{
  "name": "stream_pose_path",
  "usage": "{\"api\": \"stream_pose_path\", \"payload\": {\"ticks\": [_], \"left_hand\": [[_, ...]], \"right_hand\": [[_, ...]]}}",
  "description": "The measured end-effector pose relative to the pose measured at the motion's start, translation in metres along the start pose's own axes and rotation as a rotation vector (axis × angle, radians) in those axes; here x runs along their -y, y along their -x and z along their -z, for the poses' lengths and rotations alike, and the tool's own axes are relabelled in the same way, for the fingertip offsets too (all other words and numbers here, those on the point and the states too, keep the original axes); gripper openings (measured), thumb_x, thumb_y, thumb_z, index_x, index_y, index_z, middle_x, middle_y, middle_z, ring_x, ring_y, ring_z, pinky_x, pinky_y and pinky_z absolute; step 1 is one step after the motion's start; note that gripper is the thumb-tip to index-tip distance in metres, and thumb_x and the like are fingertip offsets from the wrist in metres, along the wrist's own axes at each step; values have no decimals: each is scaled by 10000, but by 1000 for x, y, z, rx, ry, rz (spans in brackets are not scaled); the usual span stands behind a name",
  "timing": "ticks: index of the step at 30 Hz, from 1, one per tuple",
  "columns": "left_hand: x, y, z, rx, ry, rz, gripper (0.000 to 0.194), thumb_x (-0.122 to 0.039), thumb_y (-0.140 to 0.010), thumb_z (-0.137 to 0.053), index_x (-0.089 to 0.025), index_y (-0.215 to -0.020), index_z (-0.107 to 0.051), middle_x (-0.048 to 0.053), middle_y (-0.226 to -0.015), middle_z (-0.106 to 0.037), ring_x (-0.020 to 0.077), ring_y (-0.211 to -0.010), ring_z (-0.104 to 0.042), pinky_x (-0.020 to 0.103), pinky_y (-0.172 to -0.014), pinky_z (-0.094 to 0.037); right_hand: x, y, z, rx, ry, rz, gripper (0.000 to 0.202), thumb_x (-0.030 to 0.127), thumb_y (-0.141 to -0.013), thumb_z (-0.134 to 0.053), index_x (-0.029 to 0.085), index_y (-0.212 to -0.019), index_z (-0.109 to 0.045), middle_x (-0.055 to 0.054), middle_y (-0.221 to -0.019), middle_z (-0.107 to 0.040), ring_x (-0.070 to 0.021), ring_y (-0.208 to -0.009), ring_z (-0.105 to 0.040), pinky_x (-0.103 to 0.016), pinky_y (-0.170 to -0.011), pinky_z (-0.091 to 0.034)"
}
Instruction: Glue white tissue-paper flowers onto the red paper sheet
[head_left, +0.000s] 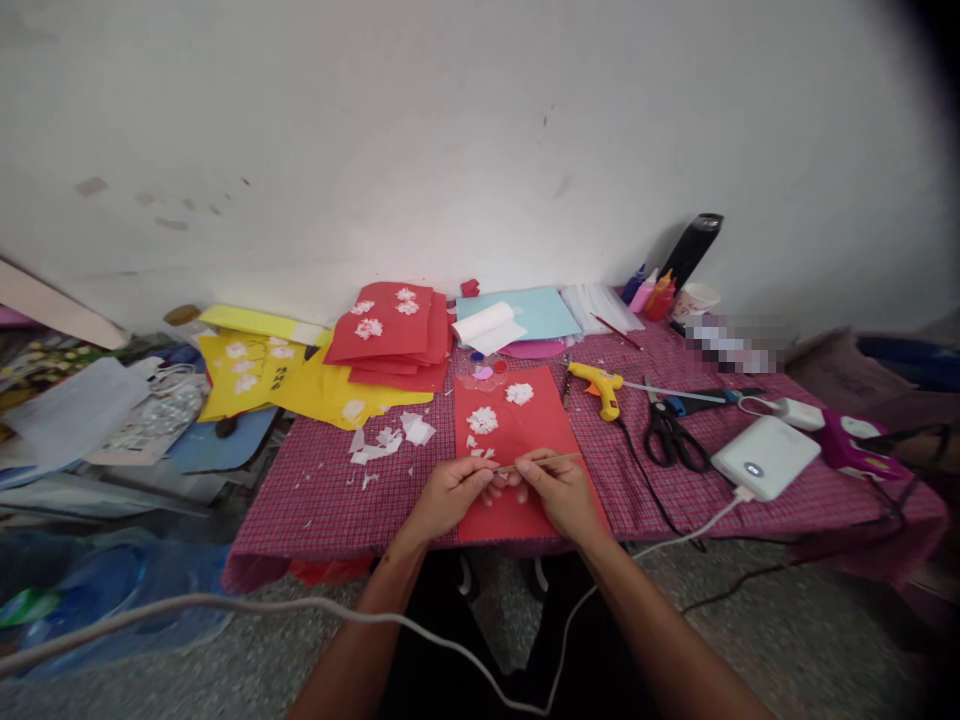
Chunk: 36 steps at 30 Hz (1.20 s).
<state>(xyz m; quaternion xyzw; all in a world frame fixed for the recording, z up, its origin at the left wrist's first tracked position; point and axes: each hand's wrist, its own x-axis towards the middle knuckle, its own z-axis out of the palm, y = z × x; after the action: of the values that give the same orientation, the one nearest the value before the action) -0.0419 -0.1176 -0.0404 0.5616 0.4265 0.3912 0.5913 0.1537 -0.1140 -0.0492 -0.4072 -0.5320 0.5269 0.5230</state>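
Observation:
Over the near half of a red paper sheet [536, 512], my left hand [454, 492] and my right hand [559, 490] are close together. A thin wooden stick [562, 459] runs through the pinched fingers of my right hand. Its dark left end meets the pinched thumb and finger of my left hand; whether anything small sits there is too tiny to tell. White paper flowers [482, 420] lie on the far part of the sheet, with small white pieces just beyond my left fingers. Torn white paper scraps [386, 440] are scattered to the left.
A yellow glue gun [609, 388], black scissors [675, 438] and a white power bank [765, 458] lie right. Stacked red sheets [390, 345] and yellow paper [322, 385] lie back left. Paint bottles [652, 295] stand by a black flask [691, 250]. A white cable [322, 604] crosses in front.

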Motion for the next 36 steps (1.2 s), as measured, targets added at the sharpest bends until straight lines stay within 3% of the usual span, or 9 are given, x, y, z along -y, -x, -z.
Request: {"api": "stream_pose_path", "payload": {"ticks": [7,15,21,27,32,36], "left_hand": [[0,1,-1,-8,-25,-26,305,-424,-925,-583,-137,-910,-686,66,-831,-729,140,-663,-653,251,-610,-532],[3,0,-2,-41,20,-20,302,-403,-901,-626,-137,-1025,-698,69,-860,-742,150,-696,-666,268,-644,-552],[5,-1,-1,-64,66,7,327,-431,-865,-666,-134,-994,-709,77,-862,-748,153,-674,-669,256,-596,-536],[0,0,11,-153,89,11,304,-421,-864,-674,-136,-965,-706,76,-840,-749,152,-668,-669,256,-604,-532],[-13,-1,27,-360,-120,-71,301,-419,-887,-631,-171,-1029,-725,64,-908,-754,178,-766,-685,286,-695,-552],[-14,0,18,-315,-421,-182,229,-343,-889,-628,-233,-1040,-760,60,-1050,-761,225,-984,-685,361,-940,-515]], "right_hand": [[-4,5,2,54,-87,-24,185,375,-871,-728,211,-938,-778,-41,-779,-740,-152,-579,-631,-277,-567,-516],[-3,0,1,26,-29,19,210,361,-886,-706,220,-765,-802,-62,-803,-733,-154,-579,-630,-289,-556,-515],[-4,0,0,41,-57,-6,203,390,-865,-724,224,-782,-805,-63,-829,-742,-157,-589,-625,-303,-579,-519],[-8,-2,2,-106,-347,-81,190,370,-816,-782,199,-891,-749,-20,-735,-702,-126,-531,-573,-259,-503,-449],[-11,-6,5,-205,-477,-117,222,383,-810,-785,200,-912,-711,-5,-718,-681,-111,-508,-543,-239,-464,-405],[-10,-5,4,-188,-452,-134,232,377,-804,-790,189,-911,-708,-11,-717,-691,-116,-512,-549,-242,-467,-395]]}}
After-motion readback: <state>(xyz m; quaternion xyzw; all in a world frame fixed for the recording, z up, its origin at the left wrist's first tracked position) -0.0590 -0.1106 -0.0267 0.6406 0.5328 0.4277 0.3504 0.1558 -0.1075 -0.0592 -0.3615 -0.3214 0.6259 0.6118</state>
